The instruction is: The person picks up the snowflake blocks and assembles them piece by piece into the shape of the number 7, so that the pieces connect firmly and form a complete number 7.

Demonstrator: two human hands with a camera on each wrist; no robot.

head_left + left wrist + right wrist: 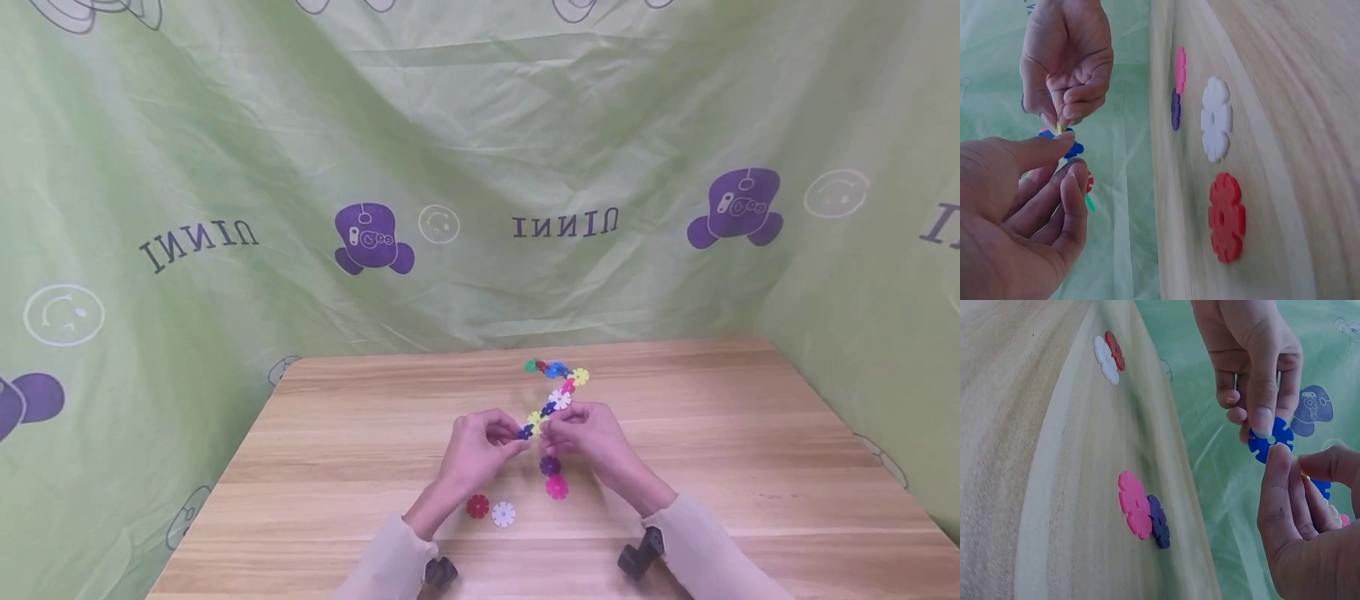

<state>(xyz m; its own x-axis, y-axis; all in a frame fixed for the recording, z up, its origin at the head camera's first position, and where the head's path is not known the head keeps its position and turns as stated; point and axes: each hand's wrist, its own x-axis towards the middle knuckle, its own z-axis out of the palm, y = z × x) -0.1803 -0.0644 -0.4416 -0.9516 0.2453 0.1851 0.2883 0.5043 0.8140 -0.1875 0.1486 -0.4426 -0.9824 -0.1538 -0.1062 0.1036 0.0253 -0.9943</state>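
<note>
Above the table, both hands hold a chain of flower-shaped notched plastic discs. My left hand (471, 450) pinches a dark blue disc (1261, 449) at the chain's near end between thumb and fingers. Right beside it, my right hand (592, 437) pinches the yellow disc (534, 419), mostly covered by fingertips in the right wrist view. Beyond the fingers, the chain runs away through another dark blue disc, a white disc (559, 400), a pink disc (569, 386) and a second yellow disc (581, 377). It then bends left through blue and red to a green disc (532, 365).
Loose on the wooden table (337, 467), a red disc (477, 506) and a white disc (503, 514) lie side by side near the left forearm. A purple disc (550, 465) and a pink disc (557, 487) overlap below the right hand. A green printed curtain (480, 283) surrounds the table.
</note>
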